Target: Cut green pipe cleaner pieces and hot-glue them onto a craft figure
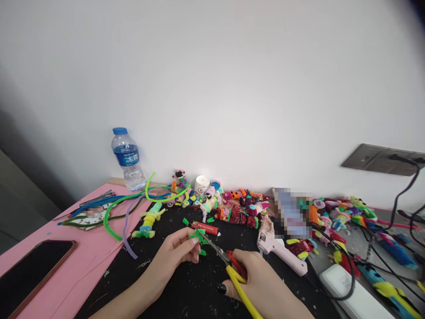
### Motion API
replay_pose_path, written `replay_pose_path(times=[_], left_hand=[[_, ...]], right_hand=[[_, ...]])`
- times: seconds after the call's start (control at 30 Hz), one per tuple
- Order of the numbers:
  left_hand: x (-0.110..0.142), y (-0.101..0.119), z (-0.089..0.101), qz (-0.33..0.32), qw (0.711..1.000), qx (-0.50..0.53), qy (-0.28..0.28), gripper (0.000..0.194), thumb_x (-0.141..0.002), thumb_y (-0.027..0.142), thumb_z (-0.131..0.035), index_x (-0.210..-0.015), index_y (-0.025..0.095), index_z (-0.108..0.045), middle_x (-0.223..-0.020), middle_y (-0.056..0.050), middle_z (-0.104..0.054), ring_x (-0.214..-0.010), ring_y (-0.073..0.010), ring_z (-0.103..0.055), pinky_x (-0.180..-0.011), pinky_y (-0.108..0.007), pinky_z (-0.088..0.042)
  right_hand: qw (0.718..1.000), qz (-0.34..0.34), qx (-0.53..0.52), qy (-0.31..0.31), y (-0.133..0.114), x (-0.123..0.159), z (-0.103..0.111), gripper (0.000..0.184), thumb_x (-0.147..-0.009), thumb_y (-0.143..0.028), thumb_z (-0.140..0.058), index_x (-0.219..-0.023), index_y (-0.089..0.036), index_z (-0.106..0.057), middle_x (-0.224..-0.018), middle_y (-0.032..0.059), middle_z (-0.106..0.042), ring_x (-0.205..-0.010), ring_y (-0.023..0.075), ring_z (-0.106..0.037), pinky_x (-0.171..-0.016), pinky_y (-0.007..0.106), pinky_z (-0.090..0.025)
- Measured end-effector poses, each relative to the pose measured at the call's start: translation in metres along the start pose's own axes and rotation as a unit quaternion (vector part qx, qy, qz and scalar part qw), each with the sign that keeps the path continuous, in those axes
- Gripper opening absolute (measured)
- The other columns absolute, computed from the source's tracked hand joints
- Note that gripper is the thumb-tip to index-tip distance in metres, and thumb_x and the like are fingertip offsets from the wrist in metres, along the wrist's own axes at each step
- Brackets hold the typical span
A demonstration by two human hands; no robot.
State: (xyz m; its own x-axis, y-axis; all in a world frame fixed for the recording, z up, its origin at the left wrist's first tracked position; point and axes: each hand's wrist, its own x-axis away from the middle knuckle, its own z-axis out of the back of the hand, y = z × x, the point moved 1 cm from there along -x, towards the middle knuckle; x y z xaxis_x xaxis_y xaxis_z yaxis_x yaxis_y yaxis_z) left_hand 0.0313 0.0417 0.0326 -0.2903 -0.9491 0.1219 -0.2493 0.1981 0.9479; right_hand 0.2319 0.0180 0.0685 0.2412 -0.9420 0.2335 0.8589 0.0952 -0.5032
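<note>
Between the thumb and fingers of my left hand [184, 247] is a small green fuzzy piece [200, 235]. My right hand [254, 277] is wrapped round scissors [236, 281] with yellow and red handles. The scissor blades point up and left, with their tips at the green piece. Just behind my left fingertips lies a red lighter [206, 228] on the black mat [186, 288]. Green scraps [186, 221] are scattered around it. A yellow and mint pipe-cleaner figure [149, 221] rests left of my left hand.
A pale pink glue gun [282, 250] with a cord lies to the right, near a white power strip [352, 290]. Several pipe-cleaner figures [237, 215] line the wall. At left are a water bottle [128, 159], loose pipe cleaners [128, 226] and a phone [33, 274] on pink board.
</note>
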Motion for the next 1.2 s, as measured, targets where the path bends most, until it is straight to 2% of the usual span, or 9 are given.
replay_pose_path(times=[0.2, 0.33, 0.53, 0.97, 1.2], left_hand=[[0.0007, 0.0009, -0.0049, 0.04, 0.996, 0.077, 0.0, 0.026, -0.083, 0.038, -0.054, -0.082, 0.014, -0.062, -0.077, -0.003, -0.059, -0.06, -0.0117, -0.054, -0.06, -0.026, -0.046], [0.0002, -0.0008, -0.0046, 0.042, 0.995, 0.094, 0.002, 0.027, -0.082, 0.039, -0.056, -0.084, 0.013, -0.062, -0.078, -0.004, -0.059, -0.059, -0.0112, -0.055, -0.058, -0.025, -0.046], [-0.0009, 0.0013, -0.0025, 0.013, 0.999, 0.002, 0.03, 0.026, -0.082, 0.038, -0.055, -0.075, 0.013, -0.06, -0.071, -0.001, -0.057, -0.056, -0.0106, -0.052, -0.056, -0.024, -0.044], [0.001, 0.0009, -0.0008, 0.016, 0.998, -0.06, -0.029, 0.026, -0.079, 0.033, -0.054, -0.062, 0.013, -0.057, -0.054, 0.001, -0.052, -0.05, -0.012, -0.048, -0.052, -0.023, -0.039], [0.0013, -0.0037, -0.0012, 0.03, 0.996, -0.077, -0.039, 0.026, -0.078, 0.031, -0.054, -0.059, 0.013, -0.056, -0.049, 0.002, -0.05, -0.046, -0.0119, -0.047, -0.049, -0.023, -0.04]], right_hand=[[1.0, -0.008, -0.003, 0.004, 0.0012, 0.0014, -0.0033, 0.03, -0.066, -0.042, -0.064, -0.063, -0.018, -0.046, -0.063, -0.0043, -0.049, -0.056, 0.0104, -0.037, -0.048, 0.02, -0.025], [1.0, -0.01, 0.001, 0.009, -0.0001, 0.0012, -0.0032, 0.029, -0.065, -0.042, -0.065, -0.064, -0.018, -0.047, -0.065, -0.0034, -0.051, -0.057, 0.011, -0.039, -0.048, 0.021, -0.026], [1.0, -0.006, 0.025, 0.006, -0.0027, 0.0015, -0.0008, 0.026, -0.065, -0.04, -0.065, -0.067, -0.019, -0.05, -0.066, -0.0022, -0.054, -0.059, 0.0129, -0.043, -0.049, 0.021, -0.026], [0.998, -0.008, 0.065, 0.025, -0.0036, 0.0025, -0.0027, 0.034, -0.057, -0.046, -0.071, -0.067, -0.021, -0.052, -0.068, -0.0031, -0.059, -0.057, 0.0128, -0.046, -0.048, 0.022, -0.024], [0.997, -0.005, 0.077, 0.022, -0.0032, 0.0026, -0.0052, 0.036, -0.054, -0.049, -0.072, -0.067, -0.02, -0.054, -0.067, -0.0022, -0.059, -0.057, 0.0135, -0.048, -0.049, 0.023, -0.024]])
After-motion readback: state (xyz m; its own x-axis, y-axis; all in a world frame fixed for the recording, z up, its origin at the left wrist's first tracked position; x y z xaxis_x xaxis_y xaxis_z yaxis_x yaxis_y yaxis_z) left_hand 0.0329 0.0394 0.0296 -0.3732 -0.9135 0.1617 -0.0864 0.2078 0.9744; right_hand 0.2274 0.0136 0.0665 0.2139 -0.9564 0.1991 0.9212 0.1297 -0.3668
